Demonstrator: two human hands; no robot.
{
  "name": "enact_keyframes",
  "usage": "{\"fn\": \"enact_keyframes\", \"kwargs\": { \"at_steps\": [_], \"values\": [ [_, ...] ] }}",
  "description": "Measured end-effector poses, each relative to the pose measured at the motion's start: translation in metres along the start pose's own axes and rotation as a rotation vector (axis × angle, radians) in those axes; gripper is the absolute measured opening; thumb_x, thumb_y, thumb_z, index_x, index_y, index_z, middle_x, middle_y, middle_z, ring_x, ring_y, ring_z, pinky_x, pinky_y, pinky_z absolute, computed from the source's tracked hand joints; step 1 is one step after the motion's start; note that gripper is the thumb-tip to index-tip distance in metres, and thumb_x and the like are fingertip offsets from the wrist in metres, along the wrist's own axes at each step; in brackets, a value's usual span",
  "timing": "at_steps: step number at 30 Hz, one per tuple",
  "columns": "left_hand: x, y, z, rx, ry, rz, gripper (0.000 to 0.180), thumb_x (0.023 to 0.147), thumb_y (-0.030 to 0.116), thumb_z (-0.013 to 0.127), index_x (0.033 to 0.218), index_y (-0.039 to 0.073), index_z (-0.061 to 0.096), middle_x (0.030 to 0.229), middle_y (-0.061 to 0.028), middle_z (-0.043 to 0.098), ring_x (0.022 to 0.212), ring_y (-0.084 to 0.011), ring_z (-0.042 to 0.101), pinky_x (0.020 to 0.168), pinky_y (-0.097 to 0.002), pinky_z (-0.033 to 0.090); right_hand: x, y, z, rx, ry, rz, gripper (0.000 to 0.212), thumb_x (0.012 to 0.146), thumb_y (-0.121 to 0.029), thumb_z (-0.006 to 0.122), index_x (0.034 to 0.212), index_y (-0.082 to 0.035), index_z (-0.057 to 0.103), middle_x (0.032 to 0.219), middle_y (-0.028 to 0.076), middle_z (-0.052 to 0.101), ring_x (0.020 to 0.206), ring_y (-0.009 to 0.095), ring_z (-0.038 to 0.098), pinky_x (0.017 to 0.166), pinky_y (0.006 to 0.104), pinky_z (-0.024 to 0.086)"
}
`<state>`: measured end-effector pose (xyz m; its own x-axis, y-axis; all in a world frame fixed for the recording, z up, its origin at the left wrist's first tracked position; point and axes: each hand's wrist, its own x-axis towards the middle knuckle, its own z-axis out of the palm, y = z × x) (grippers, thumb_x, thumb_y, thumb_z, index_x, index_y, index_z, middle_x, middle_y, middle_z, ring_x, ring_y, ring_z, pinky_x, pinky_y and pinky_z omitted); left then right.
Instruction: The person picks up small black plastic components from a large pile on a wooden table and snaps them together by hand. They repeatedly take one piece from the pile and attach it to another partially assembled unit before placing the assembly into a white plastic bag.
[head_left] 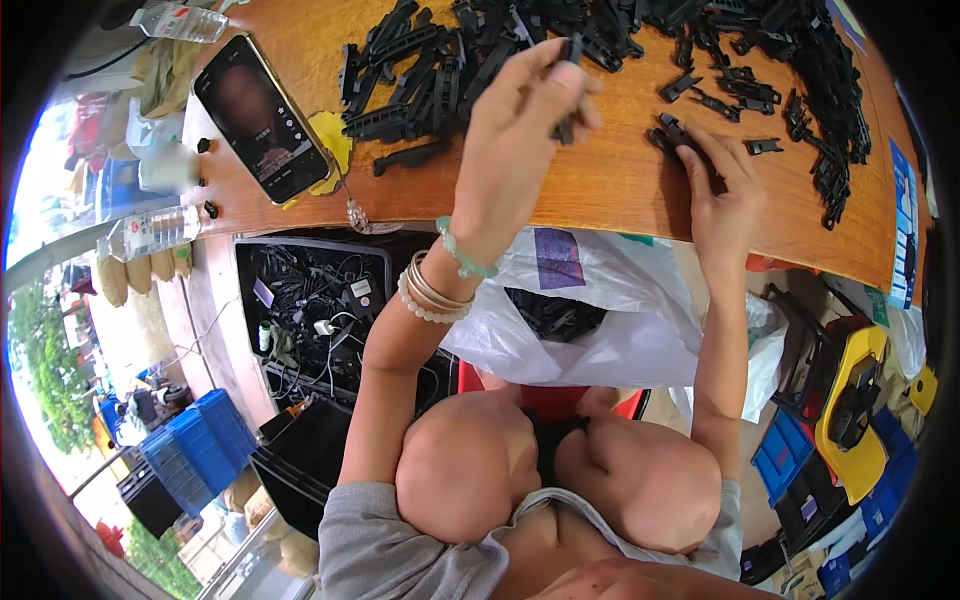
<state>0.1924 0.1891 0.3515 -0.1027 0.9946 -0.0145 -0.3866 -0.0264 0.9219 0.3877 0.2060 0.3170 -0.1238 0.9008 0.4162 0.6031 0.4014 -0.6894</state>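
My left hand (512, 125) is raised over the table's near part, its thumb and fingers closed round a long black plastic part (572, 50). The fingers hide much of that part. Lower to the right, my right hand (725, 190) is at the tabletop with its fingertips closed on a small black plastic piece (672, 128). Beyond the left hand spreads a heap of long ribbed black parts (435, 80). Several smaller black clip-like pieces (740, 88) lie scattered past the right hand, and a denser pile of them (830, 120) runs along the right side.
On the table's left, a phone (262, 120) lies partly over a yellow piece (330, 140). Under the table edge hangs a white plastic bag (630, 310) with black parts inside. A black bin (320, 300) stands at left, a yellow-and-black chair (850, 420) at right.
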Motion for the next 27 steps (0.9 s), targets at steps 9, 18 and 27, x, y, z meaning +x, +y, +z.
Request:
{"fn": "enact_keyframes", "kwargs": {
  "at_steps": [9,18,27],
  "values": [
    [-0.021,0.000,0.011,0.125,-0.150,-0.179,0.029,0.095,0.012,0.047,0.114,-0.010,0.050,0.084,-0.0130,0.065,0.056,-0.0161,0.063,0.045,-0.0254,0.046,-0.010,-0.028,-0.035,0.398,-0.206,0.025,0.015,0.073,0.001,0.071,0.087,0.000,0.067,0.080,0.007,0.066,0.071,0.015,0.060,0.064,0.0260,0.046],
    [-0.048,-0.008,0.015,0.616,-0.395,0.132,0.035,0.083,0.005,0.064,0.116,-0.004,0.055,0.087,-0.0111,0.066,0.075,-0.0126,0.064,0.067,-0.0263,0.050,-0.035,-0.031,-0.022,0.629,-0.093,0.212,0.012,0.073,0.001,0.072,0.084,0.000,0.069,0.078,0.005,0.068,0.064,0.009,0.058,0.056,0.0208,0.043],
    [-0.047,-0.011,0.007,0.830,-0.510,0.297,0.037,0.080,0.007,0.066,0.114,-0.002,0.053,0.089,-0.0204,0.062,0.073,-0.0364,0.060,0.062,-0.0368,0.049,-0.037,-0.040,-0.025,0.534,-0.073,0.151,0.022,0.069,0.002,0.073,0.090,0.001,0.066,0.078,0.008,0.066,0.071,0.016,0.063,0.066,0.0262,0.049]
  ]
}}
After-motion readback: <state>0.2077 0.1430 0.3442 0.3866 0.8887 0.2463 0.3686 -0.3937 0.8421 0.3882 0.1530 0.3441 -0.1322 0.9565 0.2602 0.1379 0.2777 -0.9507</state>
